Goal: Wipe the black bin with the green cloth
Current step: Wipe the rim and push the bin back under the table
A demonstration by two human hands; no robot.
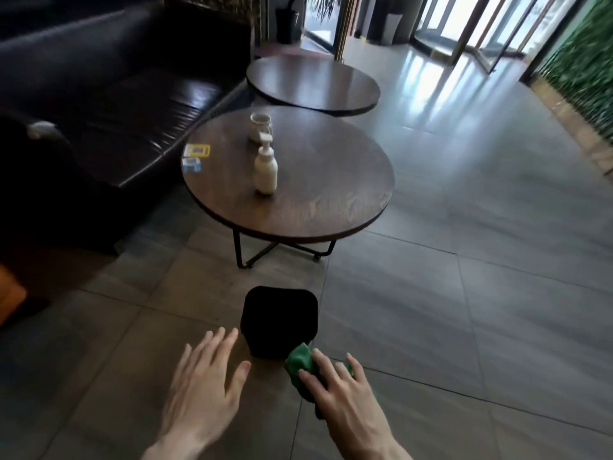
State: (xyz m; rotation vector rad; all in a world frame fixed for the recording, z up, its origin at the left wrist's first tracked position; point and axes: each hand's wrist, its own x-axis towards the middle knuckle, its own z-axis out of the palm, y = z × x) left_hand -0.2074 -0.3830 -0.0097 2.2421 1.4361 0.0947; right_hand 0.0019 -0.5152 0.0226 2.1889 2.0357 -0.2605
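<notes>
A small black bin [279, 318] with rounded corners stands on the tiled floor in front of the near round table. My right hand [345, 390] holds a bunched green cloth [300, 360], whose tip lies against the bin's near right corner. My left hand [207, 390] hovers just left of the bin with its fingers spread and nothing in it, a short gap from the bin's side. Most of the cloth is hidden under my right hand.
A round wooden table [331, 207] on a black metal frame stands just behind the bin, with a white pump bottle [266, 167], a glass jar [261, 126] and small cards [195, 156]. A second round table [313, 83] lies beyond. A dark leather sofa [109, 104] runs along the left.
</notes>
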